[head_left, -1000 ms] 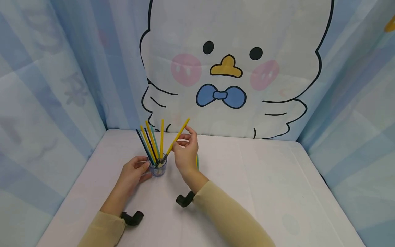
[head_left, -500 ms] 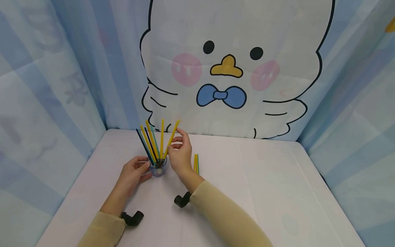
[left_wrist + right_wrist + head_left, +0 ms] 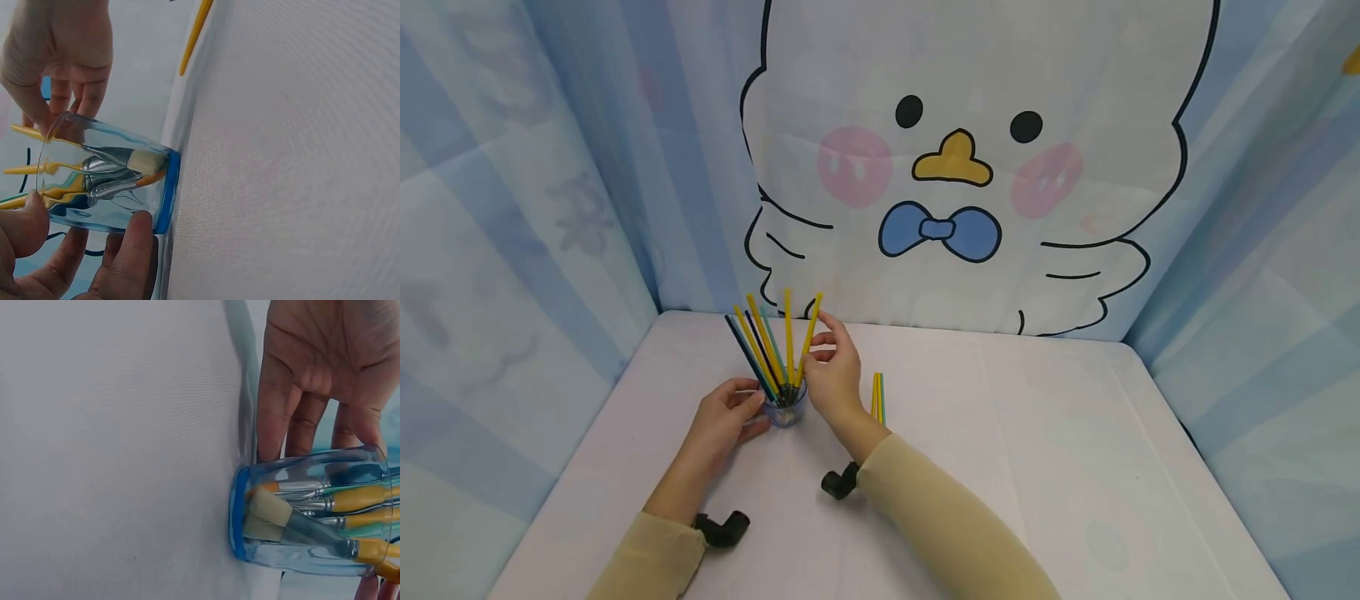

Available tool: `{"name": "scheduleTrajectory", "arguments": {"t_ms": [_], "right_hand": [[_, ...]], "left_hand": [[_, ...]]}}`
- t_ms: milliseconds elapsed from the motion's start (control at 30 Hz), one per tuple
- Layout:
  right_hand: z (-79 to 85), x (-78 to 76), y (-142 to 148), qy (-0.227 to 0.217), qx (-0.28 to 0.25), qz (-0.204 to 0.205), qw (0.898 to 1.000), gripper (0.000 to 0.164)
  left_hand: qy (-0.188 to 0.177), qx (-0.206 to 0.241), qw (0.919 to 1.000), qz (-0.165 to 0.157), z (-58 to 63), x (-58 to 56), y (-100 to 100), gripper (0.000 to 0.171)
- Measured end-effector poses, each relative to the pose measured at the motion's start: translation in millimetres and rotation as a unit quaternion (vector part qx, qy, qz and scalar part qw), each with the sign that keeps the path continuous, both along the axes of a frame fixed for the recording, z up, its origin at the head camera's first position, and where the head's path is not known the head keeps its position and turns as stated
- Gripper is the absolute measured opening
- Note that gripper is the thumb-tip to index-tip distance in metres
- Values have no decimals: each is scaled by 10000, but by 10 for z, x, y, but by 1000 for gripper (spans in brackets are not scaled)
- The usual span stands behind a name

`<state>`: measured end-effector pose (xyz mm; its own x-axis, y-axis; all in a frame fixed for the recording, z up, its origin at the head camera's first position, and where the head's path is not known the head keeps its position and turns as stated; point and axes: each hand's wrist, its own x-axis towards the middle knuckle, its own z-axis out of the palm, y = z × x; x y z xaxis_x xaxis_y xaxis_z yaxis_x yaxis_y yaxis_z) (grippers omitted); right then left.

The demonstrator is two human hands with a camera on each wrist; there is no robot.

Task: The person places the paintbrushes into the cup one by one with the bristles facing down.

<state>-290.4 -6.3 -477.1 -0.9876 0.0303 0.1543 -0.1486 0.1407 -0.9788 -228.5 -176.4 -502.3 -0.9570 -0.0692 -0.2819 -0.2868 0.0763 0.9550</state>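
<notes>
A clear cup [image 3: 786, 414] with a blue base stands on the table, left of middle in the head view. Several paintbrushes [image 3: 758, 346] with yellow, dark blue and teal handles lean in it, bristles down. My left hand [image 3: 727, 414] holds the cup from the left, thumb near the rim and fingers along its side. At the cup's right, my right hand [image 3: 837, 375] pinches a yellow paintbrush [image 3: 815, 323] by its handle. That brush stands nearly upright; its wide pale bristles [image 3: 267, 515] are inside the cup, near the bottom, in the right wrist view.
Behind my right wrist, a few more brushes [image 3: 877, 398] with yellow and teal handles lie on the white tabletop [image 3: 1000, 467], partly hidden. A curtain [image 3: 955, 292] with a cartoon bird hangs along the table's back edge, and blue curtains close both sides.
My right hand has moved left, bringing the yellow paintbrush from a slant over the rim to nearly upright in the cup. The brushes on the table show more. My left hand keeps its place.
</notes>
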Motion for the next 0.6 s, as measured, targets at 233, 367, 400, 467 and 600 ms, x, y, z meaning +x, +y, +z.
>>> {"name": "scheduleTrajectory", "arguments": {"t_ms": [233,367,400,467,600], "right_hand": [[-32,39,15,134,411,38,9991,57],[-67,68,38,50,537,41,9985,51],[-75,72,44,29,550,39,9985,51],[-89,76,59,5,548,15,9985,52],[-115,76,91,-28,495,1,9988,54]], "left_hand": [[-4,34,10000,16,-7,-12,3,43],[-45,37,10000,11,-3,-12,5,45],[-50,38,10000,9,1,-12,5,46],[-51,36,10000,4,6,-12,4,46],[-47,38,10000,-1,10,-12,1,47]]}}
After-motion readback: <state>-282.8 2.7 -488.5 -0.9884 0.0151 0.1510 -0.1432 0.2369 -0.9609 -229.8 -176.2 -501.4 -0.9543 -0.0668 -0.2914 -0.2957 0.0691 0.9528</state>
